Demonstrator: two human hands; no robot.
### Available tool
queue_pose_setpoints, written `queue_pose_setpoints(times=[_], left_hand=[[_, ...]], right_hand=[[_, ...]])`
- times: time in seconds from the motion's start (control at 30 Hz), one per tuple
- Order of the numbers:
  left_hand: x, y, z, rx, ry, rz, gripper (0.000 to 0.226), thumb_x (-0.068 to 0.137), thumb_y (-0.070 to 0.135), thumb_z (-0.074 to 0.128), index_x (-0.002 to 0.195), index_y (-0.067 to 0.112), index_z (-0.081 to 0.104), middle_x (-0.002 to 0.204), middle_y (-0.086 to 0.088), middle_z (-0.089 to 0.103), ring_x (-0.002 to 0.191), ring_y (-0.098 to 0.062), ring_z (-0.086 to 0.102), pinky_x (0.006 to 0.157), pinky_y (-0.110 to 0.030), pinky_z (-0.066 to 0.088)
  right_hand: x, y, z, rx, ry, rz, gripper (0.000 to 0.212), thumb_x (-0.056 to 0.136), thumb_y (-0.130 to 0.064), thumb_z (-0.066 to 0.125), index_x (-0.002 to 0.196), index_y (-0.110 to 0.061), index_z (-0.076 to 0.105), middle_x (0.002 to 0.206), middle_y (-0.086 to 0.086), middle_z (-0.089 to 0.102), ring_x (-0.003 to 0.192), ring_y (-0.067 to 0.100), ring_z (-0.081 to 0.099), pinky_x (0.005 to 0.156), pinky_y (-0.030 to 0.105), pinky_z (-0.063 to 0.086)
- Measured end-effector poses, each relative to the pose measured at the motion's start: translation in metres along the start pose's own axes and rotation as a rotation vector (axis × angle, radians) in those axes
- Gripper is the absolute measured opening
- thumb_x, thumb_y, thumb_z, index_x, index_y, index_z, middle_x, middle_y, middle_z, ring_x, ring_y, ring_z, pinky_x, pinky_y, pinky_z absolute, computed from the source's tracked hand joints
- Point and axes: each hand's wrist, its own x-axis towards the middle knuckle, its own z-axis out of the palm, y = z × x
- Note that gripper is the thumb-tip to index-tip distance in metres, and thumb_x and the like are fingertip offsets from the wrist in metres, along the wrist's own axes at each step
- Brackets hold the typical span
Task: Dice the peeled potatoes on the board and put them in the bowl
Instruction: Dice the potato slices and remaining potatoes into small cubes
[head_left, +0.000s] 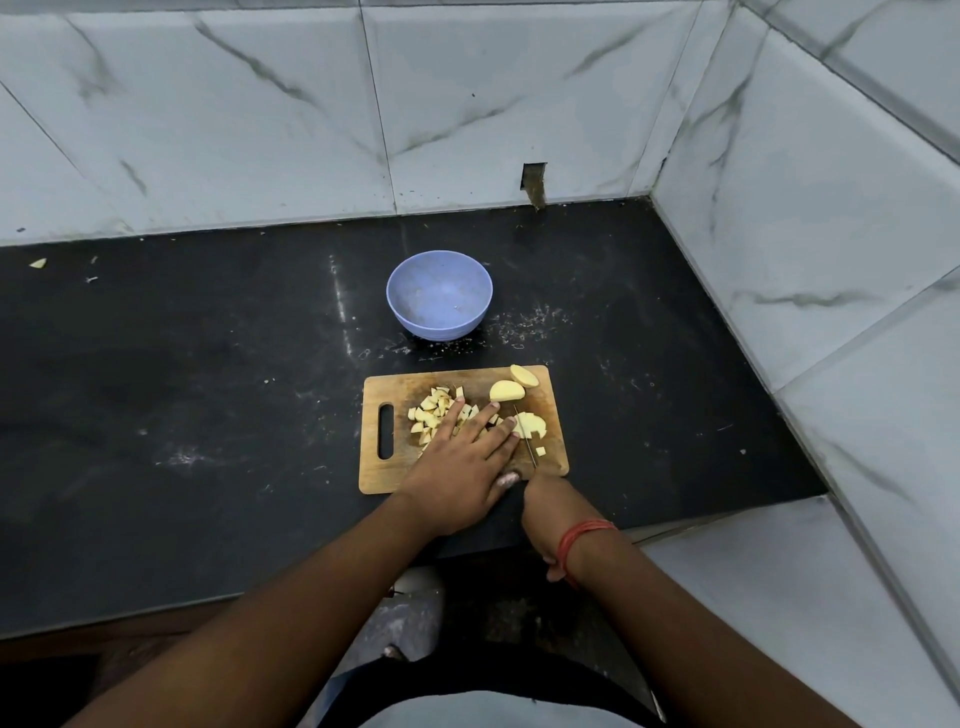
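Counter (208, 415): black, dusty with pale specks and smears; carries everything, hemmed by marbled wall tiles (260, 130) behind and to the right.
Board (376, 467): wooden, slotted handle at its left end, lying just in front of the bowl near the counter's front edge.
Bowl (439, 296): lilac, beyond the board and a little apart from it; inside looks bare, no potato yet.
Left hand (462, 467): flat, fingers spread and straight, pressed over the diced heap, fingertips reaching the piece under the blade.
Right hand (545, 514): curled round the knife handle at the board's near right corner; red thread band at the wrist.
Diced heap (434, 413): pale cubes piled left of centre on the board, partly hidden under the left hand.
Uncut pieces (508, 391): two halves at the board's far right corner, waiting.
Piece in work (531, 425): part-cut, right of the blade; one loose cube just beside it.
Knife (525, 440): thin blade, edge-on, hard to make out.
Progress: seemingly about half diced; left are the remaining pieces and the whole transfer to the bowl.
In the way: nothing between board and bowl; a stray scrap (37, 263) far left on the counter.
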Motion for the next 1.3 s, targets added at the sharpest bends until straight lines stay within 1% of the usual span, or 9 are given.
queue_pose_setpoints(times=[0.2, 0.3, 0.37, 0.47, 0.57, 0.7, 0.93, 1.07, 1.3], left_hand=[[0.001, 0.002, -0.001, 0.032, 0.021, -0.008, 0.062, 0.104, 0.053, 0.025, 0.145, 0.015, 0.053, 0.153, -0.003, 0.049, 0.149, -0.030, 0.029, 0.121, -0.061, 0.016], [0.000, 0.004, -0.002, 0.020, 0.009, -0.034, 0.062, 0.105, 0.053, 0.024, 0.146, 0.016, 0.052, 0.154, -0.002, 0.047, 0.151, -0.029, 0.026, 0.122, -0.061, 0.013], [0.001, 0.006, -0.004, -0.007, 0.015, -0.064, 0.062, 0.105, 0.054, 0.024, 0.146, 0.017, 0.052, 0.154, -0.002, 0.047, 0.151, -0.029, 0.024, 0.122, -0.060, 0.010], [0.007, 0.011, -0.009, -0.043, 0.063, -0.052, 0.059, 0.104, 0.053, 0.028, 0.144, 0.016, 0.052, 0.153, -0.005, 0.047, 0.151, -0.029, 0.025, 0.123, -0.057, 0.012], [0.022, 0.020, -0.010, -0.030, 0.075, 0.060, 0.060, 0.103, 0.052, 0.029, 0.146, 0.015, 0.050, 0.156, -0.008, 0.042, 0.151, -0.027, 0.024, 0.124, -0.051, 0.007], [0.039, 0.026, -0.007, 0.035, -0.020, 0.161, 0.070, 0.102, 0.055, 0.016, 0.151, 0.012, 0.043, 0.159, -0.009, 0.038, 0.152, -0.026, 0.024, 0.123, -0.049, 0.000], [0.022, 0.005, -0.007, 0.062, 0.067, 0.145, 0.054, 0.103, 0.052, 0.036, 0.127, 0.013, 0.066, 0.131, -0.006, 0.062, 0.134, -0.027, 0.049, 0.123, -0.053, 0.021], [0.021, 0.004, -0.012, 0.024, 0.106, 0.166, 0.051, 0.104, 0.050, 0.037, 0.135, 0.016, 0.060, 0.145, -0.008, 0.052, 0.144, -0.029, 0.038, 0.122, -0.055, 0.021], [0.019, 0.009, 0.002, 0.053, 0.011, 0.293, 0.060, 0.107, 0.053, 0.028, 0.154, 0.016, 0.038, 0.162, -0.005, 0.033, 0.154, -0.026, 0.019, 0.125, -0.049, 0.008]], right_hand=[[-0.012, 0.015, 0.017, -0.029, -0.038, 0.108, 0.046, 0.095, -0.007, 0.050, 0.137, -0.002, 0.030, 0.123, 0.017, 0.061, 0.110, 0.029, 0.063, 0.085, 0.036, 0.048], [-0.021, 0.029, 0.017, 0.034, -0.100, 0.077, 0.030, 0.096, -0.007, 0.045, 0.125, -0.003, 0.036, 0.120, 0.018, 0.061, 0.106, 0.027, 0.063, 0.077, 0.032, 0.044], [-0.028, 0.040, 0.009, 0.151, -0.074, 0.021, 0.011, 0.101, -0.014, 0.040, 0.109, -0.007, 0.042, 0.113, 0.019, 0.062, 0.093, 0.027, 0.064, 0.072, 0.032, 0.045], [-0.039, 0.052, -0.008, 0.420, 0.011, 0.028, 0.017, 0.104, -0.027, 0.037, 0.102, -0.011, 0.041, 0.099, 0.019, 0.061, 0.067, 0.032, 0.067, 0.060, 0.043, 0.057], [-0.043, 0.056, -0.029, 0.630, 0.068, 0.054, 0.016, 0.104, -0.032, 0.038, 0.100, -0.017, 0.040, 0.092, 0.020, 0.058, 0.046, 0.030, 0.064, 0.042, 0.033, 0.052], [-0.034, 0.062, -0.043, 0.662, 0.083, 0.018, 0.017, 0.104, -0.033, 0.038, 0.101, -0.016, 0.040, 0.087, 0.019, 0.056, 0.040, 0.023, 0.059, 0.043, 0.036, 0.054], [-0.020, 0.069, -0.046, 0.656, 0.042, -0.004, 0.016, 0.104, -0.033, 0.040, 0.102, -0.016, 0.041, 0.078, 0.015, 0.057, 0.047, 0.029, 0.062, 0.043, 0.031, 0.051], [-0.003, 0.064, -0.050, 0.634, 0.143, -0.097, 0.014, 0.104, -0.029, 0.040, 0.100, -0.017, 0.045, 0.084, 0.012, 0.058, 0.045, 0.023, 0.060, 0.044, 0.032, 0.053], [0.060, 0.032, -0.074, 0.494, 0.381, -0.239, 0.012, 0.100, -0.018, 0.043, 0.094, -0.015, 0.052, 0.090, 0.001, 0.061, 0.082, 0.018, 0.058, 0.068, 0.032, 0.041]])
